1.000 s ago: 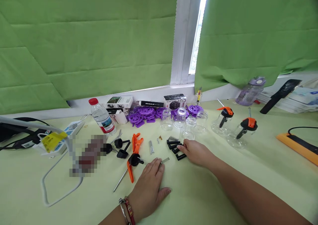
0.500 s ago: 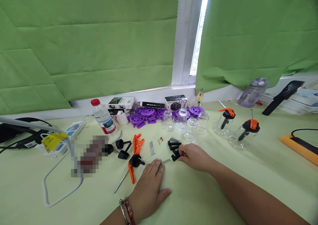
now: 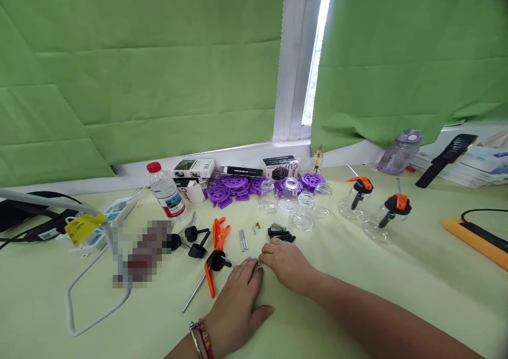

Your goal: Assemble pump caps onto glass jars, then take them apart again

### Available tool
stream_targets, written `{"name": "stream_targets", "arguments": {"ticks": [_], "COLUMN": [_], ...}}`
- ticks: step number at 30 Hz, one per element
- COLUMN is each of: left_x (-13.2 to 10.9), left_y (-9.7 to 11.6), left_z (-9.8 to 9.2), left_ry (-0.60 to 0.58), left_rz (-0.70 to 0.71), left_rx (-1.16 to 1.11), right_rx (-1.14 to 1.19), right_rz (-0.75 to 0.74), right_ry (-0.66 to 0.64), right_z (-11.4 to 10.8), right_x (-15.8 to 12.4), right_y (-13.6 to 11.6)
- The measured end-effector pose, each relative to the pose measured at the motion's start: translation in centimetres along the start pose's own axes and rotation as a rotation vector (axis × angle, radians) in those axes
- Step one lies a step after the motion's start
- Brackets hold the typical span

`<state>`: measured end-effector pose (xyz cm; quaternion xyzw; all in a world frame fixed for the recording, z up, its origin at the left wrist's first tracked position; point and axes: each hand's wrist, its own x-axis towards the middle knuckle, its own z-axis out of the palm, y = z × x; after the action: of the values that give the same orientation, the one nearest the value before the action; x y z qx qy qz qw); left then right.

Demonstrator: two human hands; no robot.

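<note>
My left hand point(image 3: 237, 306) lies flat on the table, thumb spread out to the side, its fingertips touching the end of a small metal spring point(image 3: 260, 263). Against those fingertips, my right hand point(image 3: 286, 266) is closed in a pinch over the same spring and hides most of it. Black plastic parts point(image 3: 281, 236) lie just beyond my right hand, with more springs point(image 3: 278, 226) behind them. To their left are metal pins point(image 3: 243, 240) and tiny screws point(image 3: 257, 225).
Orange and black pourer parts point(image 3: 216, 260) lie left of my hands. Glass jars point(image 3: 302, 211), purple plastic pieces point(image 3: 234, 184) and boxes point(image 3: 194, 167) stand behind. A water bottle point(image 3: 169, 196) is at back left, two orange-topped jars point(image 3: 387, 219) at right.
My right hand has moved left and nearer, from the black parts to the spring by my left fingertips. The black part it held now lies with the others. My left hand has stayed in place.
</note>
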<state>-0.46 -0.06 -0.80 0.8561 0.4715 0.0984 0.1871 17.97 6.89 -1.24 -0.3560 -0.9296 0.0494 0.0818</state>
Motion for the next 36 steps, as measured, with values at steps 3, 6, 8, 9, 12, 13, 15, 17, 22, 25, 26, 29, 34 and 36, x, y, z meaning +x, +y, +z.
{"name": "stream_targets", "arguments": {"ticks": [3, 6, 8, 9, 12, 13, 15, 17, 22, 25, 26, 29, 34, 36], "left_x": [0.0, -0.1, -0.2, -0.2, -0.2, -0.2, -0.2, -0.2, -0.2, -0.2, -0.2, -0.2, -0.2, -0.2], "left_y": [-0.1, -0.2, -0.3, -0.4, -0.4, -0.4, -0.3, -0.3, -0.3, -0.3, -0.3, -0.4, -0.5, -0.5], "left_z": [0.0, 0.0, 0.1, 0.1, -0.1, -0.2, -0.3, -0.4, -0.4, -0.5, -0.5, -0.5, -0.3, -0.2], "left_ry": [0.002, 0.002, -0.008, -0.016, -0.031, -0.035, -0.043, -0.044, -0.031, -0.051, -0.056, -0.058, -0.047, -0.039], "left_rz": [-0.009, -0.021, -0.022, -0.022, -0.031, -0.034, -0.037, -0.037, -0.038, -0.045, -0.044, -0.042, -0.031, -0.026], "left_rx": [-0.021, -0.023, -0.018, -0.015, -0.007, -0.008, -0.017, -0.033, -0.044, -0.041, -0.04, -0.026, -0.025, -0.033], "right_rx": [0.012, 0.108, 0.193, 0.236, 0.349, 0.375, 0.412, 0.436, 0.508, 0.553, 0.567, 0.603, 0.642, 0.656], "right_rz": [0.023, 0.092, 0.177, 0.228, 0.37, 0.4, 0.438, 0.468, 0.514, 0.524, 0.525, 0.535, 0.561, 0.564], "right_ry": [0.003, 0.031, 0.058, 0.07, 0.089, 0.091, 0.096, 0.103, 0.135, 0.158, 0.166, 0.187, 0.217, 0.225], "right_z": [0.0, -0.8, -1.6, -2.0, -2.7, -2.7, -2.3, -1.6, -0.2, 0.0, 0.0, 0.0, 0.2, 0.3], "right_x": [0.2, 0.7, 1.3, 1.6, 2.4, 2.6, 3.0, 3.3, 3.8, 3.8, 3.8, 3.7, 3.6, 3.5], "right_y": [0.3, 1.2, 2.2, 2.8, 4.6, 5.1, 6.0, 6.7, 7.3, 7.3, 7.3, 7.1, 6.9, 6.8]}}
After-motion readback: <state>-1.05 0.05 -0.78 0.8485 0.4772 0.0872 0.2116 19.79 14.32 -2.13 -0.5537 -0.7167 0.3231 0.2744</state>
